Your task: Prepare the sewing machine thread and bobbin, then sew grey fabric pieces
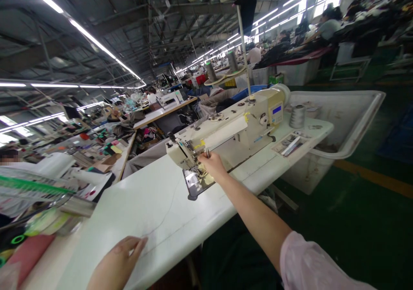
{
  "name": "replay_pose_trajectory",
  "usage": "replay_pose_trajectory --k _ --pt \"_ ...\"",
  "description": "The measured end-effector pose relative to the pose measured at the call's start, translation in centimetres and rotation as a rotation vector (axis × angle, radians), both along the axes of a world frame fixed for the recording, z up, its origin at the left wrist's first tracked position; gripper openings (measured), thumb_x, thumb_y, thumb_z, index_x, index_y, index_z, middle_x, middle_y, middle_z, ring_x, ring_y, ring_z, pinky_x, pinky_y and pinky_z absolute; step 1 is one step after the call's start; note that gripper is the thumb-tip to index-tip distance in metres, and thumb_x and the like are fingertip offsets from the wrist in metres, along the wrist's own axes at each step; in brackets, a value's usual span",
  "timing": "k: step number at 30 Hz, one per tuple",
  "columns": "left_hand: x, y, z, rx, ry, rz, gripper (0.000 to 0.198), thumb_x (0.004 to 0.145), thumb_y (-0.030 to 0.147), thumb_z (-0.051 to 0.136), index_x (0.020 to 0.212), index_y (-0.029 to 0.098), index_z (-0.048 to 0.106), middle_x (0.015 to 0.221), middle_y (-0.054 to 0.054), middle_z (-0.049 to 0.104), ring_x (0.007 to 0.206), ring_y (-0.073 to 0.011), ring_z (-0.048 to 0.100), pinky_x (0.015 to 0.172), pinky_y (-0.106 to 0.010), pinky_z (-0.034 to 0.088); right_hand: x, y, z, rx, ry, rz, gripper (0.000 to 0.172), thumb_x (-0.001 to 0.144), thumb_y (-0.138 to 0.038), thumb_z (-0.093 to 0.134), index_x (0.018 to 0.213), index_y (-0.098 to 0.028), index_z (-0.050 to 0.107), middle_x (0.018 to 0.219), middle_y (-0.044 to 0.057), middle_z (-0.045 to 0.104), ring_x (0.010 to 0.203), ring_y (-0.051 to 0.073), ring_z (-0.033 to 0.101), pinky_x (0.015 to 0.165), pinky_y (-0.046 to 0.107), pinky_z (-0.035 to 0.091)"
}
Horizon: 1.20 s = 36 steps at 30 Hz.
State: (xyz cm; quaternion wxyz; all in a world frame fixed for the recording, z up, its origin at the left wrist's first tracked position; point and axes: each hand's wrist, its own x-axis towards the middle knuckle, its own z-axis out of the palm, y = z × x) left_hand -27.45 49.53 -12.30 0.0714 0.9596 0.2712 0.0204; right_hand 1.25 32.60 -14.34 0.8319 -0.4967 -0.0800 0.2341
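Head view: works at pale table (135,204) in large hall, under strip lights (93,39). Faces sewing machine (232,109) mounted on table, with thread cone (297,117) near right end. Places right hand (213,166) at needle end of machine, with fingers curled beside small metal part (207,153); cannot tell whether clasped. Positions left hand (116,260) near front table edge, with thumb and forefinger tips together beside loose thread (172,197); cannot tell whether pinched on it.

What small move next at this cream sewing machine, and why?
Probably ease the left hand back slightly: a thin dark thread seems to curve slackly across the pale smooth tabletop toward that hand, while the right hand is at the needle end of the cream sewing machine.
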Motion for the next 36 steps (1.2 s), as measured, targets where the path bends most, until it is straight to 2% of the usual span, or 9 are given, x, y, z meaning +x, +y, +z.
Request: replay_pose_trajectory --k 3,6,9,11,14,17,21,28,36 --pt "0.4 -1.3 1.2 0.071 -0.036 -0.004 0.039 0.079 0.055 0.046 0.077 0.029 0.074 0.087 -0.003 0.077 0.087 -0.0271 0.071 0.090 -0.040 0.052 0.0 -0.3 0.3 0.086 0.137 0.142 0.022 0.072 -0.020 0.061 0.060 -0.019 0.043 0.042 -0.011 0.027 0.038 0.005 0.021 0.038 0.020 0.013" --pt "1.9 -3.9 2.5 -0.016 -0.089 -0.031 0.043 0.080 0.060 0.046 0.081 0.028 0.075 0.092 -0.002 0.076 0.091 -0.0270 0.070 0.090 -0.039 0.052 0.3 -0.5 0.2 0.111 0.206 0.203 0.026 0.074 -0.020 0.058 0.058 -0.019 0.037 0.046 -0.009 0.031 0.038 0.003 0.018 0.037 0.019 0.012" --pt "4.1 -6.6 2.9 -0.210 -0.085 -0.080 0.049 0.083 0.062 0.043 0.065 0.026 0.071 0.082 -0.002 0.075 0.084 -0.0246 0.070 0.082 -0.034 0.054 0.7 -0.4 -0.2 0.111 0.252 0.229 0.026 0.076 -0.020 0.057 0.059 -0.019 0.038 0.049 -0.008 0.037 0.038 0.002 0.019 0.037 0.018 0.013" --pt "5.8 -8.0 2.3 -0.339 -0.080 -0.122 0.050 0.086 0.058 0.042 0.061 0.024 0.069 0.073 -0.002 0.073 0.082 -0.0236 0.069 0.082 -0.033 0.053 1.0 -0.4 -0.7 0.096 0.259 0.226 0.026 0.076 -0.021 0.059 0.060 -0.018 0.039 0.049 -0.008 0.038 0.037 0.001 0.019 0.037 0.018 0.012" --pt "8.5 -9.3 0.5 -0.478 -0.176 -0.152 0.040 0.085 0.050 0.047 0.090 0.020 0.072 0.069 -0.003 0.070 0.078 -0.0223 0.068 0.082 -0.036 0.054 1.3 -0.3 -1.3 0.061 0.241 0.215 0.025 0.074 -0.025 0.063 0.061 -0.018 0.043 0.044 -0.010 0.032 0.036 0.002 0.018 0.037 0.018 0.009" --pt "11.4 -9.8 -1.9 -0.649 -0.316 -0.130 0.049 0.081 0.047 0.053 0.115 0.013 0.064 0.088 -0.008 0.072 0.076 -0.0207 0.069 0.074 -0.036 0.056 1.2 -0.4 -1.5 0.030 0.211 0.207 0.025 0.072 -0.026 0.063 0.059 -0.018 0.044 0.039 -0.012 0.025 0.034 0.003 0.017 0.036 0.018 0.008" --pt "15.2 -10.2 -3.9 -0.856 -0.485 -0.026 0.052 0.079 0.044 0.059 0.120 0.012 0.061 0.111 -0.014 0.068 0.075 -0.0167 0.068 0.065 -0.030 0.056 0.8 -0.6 -1.1 0.005 0.168 0.179 0.024 0.071 -0.022 0.061 0.057 -0.019 0.042 0.037 -0.012 0.024 0.034 0.003 0.017 0.036 0.019 0.008" --pt "20.0 -11.4 -4.0 -1.167 -0.827 0.211 0.048 0.071 0.039 0.072 0.113 0.014 0.066 0.099 -0.010 0.069 0.068 -0.0112 0.064 0.054 -0.019 0.046 0.4 -1.2 -0.7 -0.019 0.103 0.173 0.023 0.069 -0.020 0.056 0.056 -0.020 0.038 0.036 -0.012 0.023 0.034 0.003 0.016 0.036 0.019 0.009" --pt "21.9 -12.3 -3.2 -1.416 -1.018 0.263 0.029 0.060 0.026 0.077 0.085 0.015 0.067 0.100 -0.006 0.069 0.060 -0.0086 0.063 0.042 -0.014 0.035 0.5 -1.3 -0.9 0.005 0.016 0.092 0.018 0.070 -0.027 0.057 0.062 -0.020 0.043 0.038 -0.011 0.027 0.035 0.005 0.020 0.035 0.019 0.012"
